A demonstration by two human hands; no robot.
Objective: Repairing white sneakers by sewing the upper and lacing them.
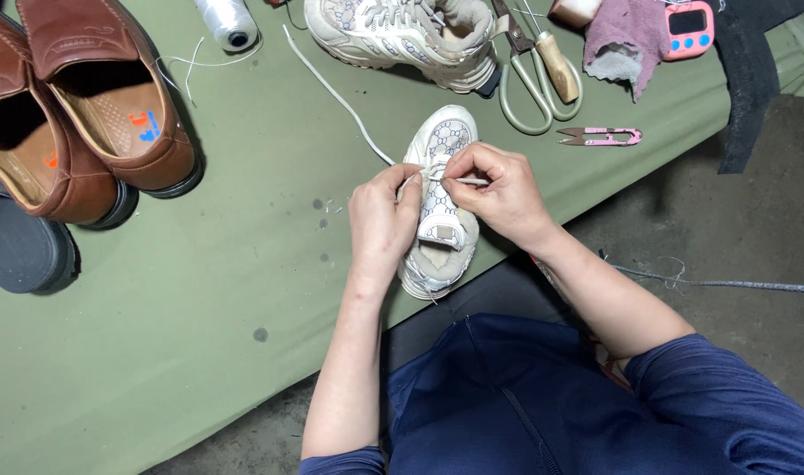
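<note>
Item: small cream sneaker (441, 207), patterned upper, lying toe-away on the near edge of the green-covered bench (244, 290), heel overhanging toward the person's lap. All places below are given from this sneaker.

Lace: white shoelace (336, 95), one end at the sneaker's eyelet rows, the rest trailing up and to the left across the bench.

Left hand (380, 220): on the sneaker's left flank, fingers closed narrow, pinching the lace at the upper eyelets. Right hand (499, 193): on its right flank, fingers closed narrow on the lace's stiff white tip (472, 181), which points out to the right just above the tongue.

Position relative to fingers: the sneaker sits between both hands, touching them; the eyelets lie directly under the fingertips, and the tongue and heel opening show below them.

Handling note, as judgement: lacing goes best with the sneaker pinned steady by the left hand, the tip kept short in the pinch, and slack drawn evenly so the lace lies flat.

Nearby: matching sneaker (402, 40) just beyond; large shears (534, 79) and pink thread snips (600, 135) beyond right; thread spool (229, 22) beyond left; brown loafers (76, 105) far left.
</note>
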